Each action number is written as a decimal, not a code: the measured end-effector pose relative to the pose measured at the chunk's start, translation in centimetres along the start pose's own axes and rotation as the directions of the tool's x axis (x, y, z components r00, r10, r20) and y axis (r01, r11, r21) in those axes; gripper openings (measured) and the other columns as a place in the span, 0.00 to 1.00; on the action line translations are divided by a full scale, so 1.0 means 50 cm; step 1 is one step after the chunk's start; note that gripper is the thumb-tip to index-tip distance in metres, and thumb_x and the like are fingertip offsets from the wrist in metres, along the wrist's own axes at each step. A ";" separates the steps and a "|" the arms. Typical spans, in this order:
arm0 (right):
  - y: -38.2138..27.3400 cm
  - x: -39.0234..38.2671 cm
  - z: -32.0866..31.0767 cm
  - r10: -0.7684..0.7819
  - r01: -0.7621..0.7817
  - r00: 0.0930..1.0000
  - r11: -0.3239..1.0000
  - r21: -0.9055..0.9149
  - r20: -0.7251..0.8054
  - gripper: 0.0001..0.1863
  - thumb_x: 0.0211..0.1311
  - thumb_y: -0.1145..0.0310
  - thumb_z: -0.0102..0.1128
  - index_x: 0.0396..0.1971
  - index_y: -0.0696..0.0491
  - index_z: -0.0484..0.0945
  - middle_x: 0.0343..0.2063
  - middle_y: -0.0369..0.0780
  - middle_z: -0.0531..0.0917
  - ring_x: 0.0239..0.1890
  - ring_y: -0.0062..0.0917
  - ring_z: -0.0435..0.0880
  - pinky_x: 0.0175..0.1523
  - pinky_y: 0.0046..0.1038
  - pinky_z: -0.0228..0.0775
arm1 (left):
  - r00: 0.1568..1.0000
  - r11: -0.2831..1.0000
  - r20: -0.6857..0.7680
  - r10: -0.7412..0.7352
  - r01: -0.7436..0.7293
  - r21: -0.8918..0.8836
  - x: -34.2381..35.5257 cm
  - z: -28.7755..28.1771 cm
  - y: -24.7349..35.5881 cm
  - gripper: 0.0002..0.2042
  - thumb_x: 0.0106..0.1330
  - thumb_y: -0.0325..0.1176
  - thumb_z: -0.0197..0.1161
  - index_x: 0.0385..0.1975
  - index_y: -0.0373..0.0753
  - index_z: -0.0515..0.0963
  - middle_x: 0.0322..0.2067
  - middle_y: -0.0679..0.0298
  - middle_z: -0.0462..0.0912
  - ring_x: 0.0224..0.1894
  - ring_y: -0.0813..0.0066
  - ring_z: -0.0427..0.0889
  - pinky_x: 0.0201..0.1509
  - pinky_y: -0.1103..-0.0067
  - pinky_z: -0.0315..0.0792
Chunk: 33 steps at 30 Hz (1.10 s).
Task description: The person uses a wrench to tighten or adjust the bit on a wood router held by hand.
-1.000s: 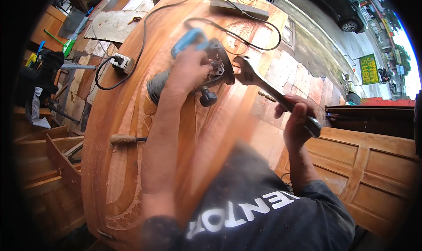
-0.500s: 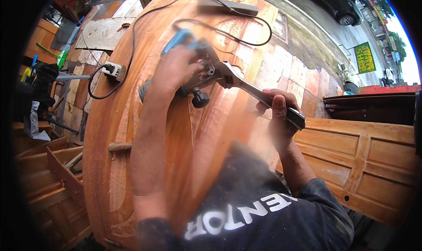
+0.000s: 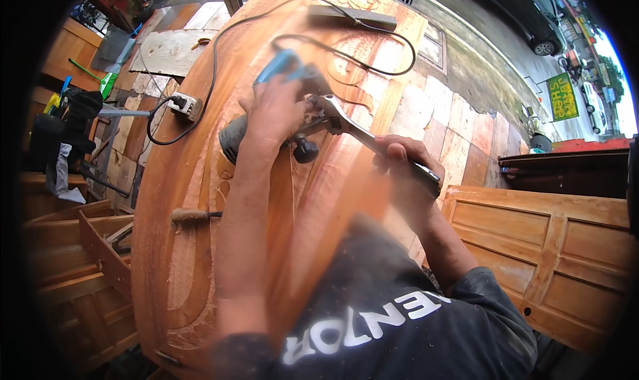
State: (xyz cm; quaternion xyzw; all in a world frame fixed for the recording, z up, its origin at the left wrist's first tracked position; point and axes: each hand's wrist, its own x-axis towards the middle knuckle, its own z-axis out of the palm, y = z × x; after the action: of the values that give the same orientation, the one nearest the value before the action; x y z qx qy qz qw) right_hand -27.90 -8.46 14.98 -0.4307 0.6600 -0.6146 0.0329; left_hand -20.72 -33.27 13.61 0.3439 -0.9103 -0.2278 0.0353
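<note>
Currently holding a blue power tool [image 3: 283,65] with the left grip [image 3: 274,110], laid over the top with bent fingers; at the fingertips, too much blur for exact contact. Closed around the handle of a metal adjustable wrench [image 3: 361,133] with the right grip [image 3: 411,161], at four o'clock from the tool. With the wrench, slanting up toward ten o'clock, head end at the tool's dark base; hard to tell whether seated on any part.

Clock read from the tool outward. At five o'clock, on the tool itself, a black knob [image 3: 306,151]. Under it all, a carved wooden panel [image 3: 154,203], long and curved at the edge. At seven o'clock on it, a wooden-handled chisel [image 3: 188,215], partly behind the left forearm. At nine, near the panel's edge, a white socket block [image 3: 191,107], plugged with a black cord [image 3: 166,143] looping round past twelve. At one, a grey bar [image 3: 353,18], lying across the panel's upper end.

Farther off: at four, a panelled wooden door [image 3: 556,230]; at three, a green-and-yellow sign [image 3: 562,97]; at two, a dark car [image 3: 522,17].
</note>
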 end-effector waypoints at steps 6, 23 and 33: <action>-0.005 0.031 0.042 -0.144 0.149 0.989 0.968 -0.203 0.042 0.04 0.74 0.78 0.66 0.44 0.60 0.86 0.32 0.44 0.89 0.27 0.27 0.89 0.32 0.27 0.79 | 0.991 0.970 -0.125 -0.050 0.019 -0.241 0.001 0.047 -0.056 0.33 0.63 0.53 0.76 0.67 0.54 0.75 0.67 0.56 0.80 0.71 0.46 0.74 0.73 0.54 0.66; -0.048 0.100 0.132 -0.090 0.175 0.973 0.885 -0.431 0.211 0.03 0.74 0.77 0.66 0.43 0.59 0.84 0.32 0.46 0.88 0.29 0.36 0.90 0.33 0.33 0.80 | 0.941 0.946 -0.332 0.057 -0.157 -0.283 -0.013 0.092 -0.075 0.28 0.66 0.50 0.72 0.65 0.51 0.75 0.63 0.59 0.81 0.68 0.50 0.72 0.75 0.55 0.58; -0.042 0.089 0.142 -0.106 0.171 0.981 0.863 -0.475 0.161 0.06 0.72 0.80 0.67 0.45 0.61 0.86 0.37 0.48 0.91 0.32 0.35 0.92 0.36 0.30 0.82 | 0.929 0.948 -0.364 0.066 -0.172 -0.269 -0.025 0.085 -0.059 0.26 0.68 0.42 0.71 0.66 0.49 0.73 0.61 0.61 0.81 0.70 0.54 0.70 0.78 0.54 0.54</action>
State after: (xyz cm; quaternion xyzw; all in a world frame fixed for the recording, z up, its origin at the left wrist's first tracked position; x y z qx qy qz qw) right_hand -25.52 -16.44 17.18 -0.5103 0.7571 -0.4005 -0.0780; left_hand -18.90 -32.76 8.63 0.3133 -0.8642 -0.2939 0.2619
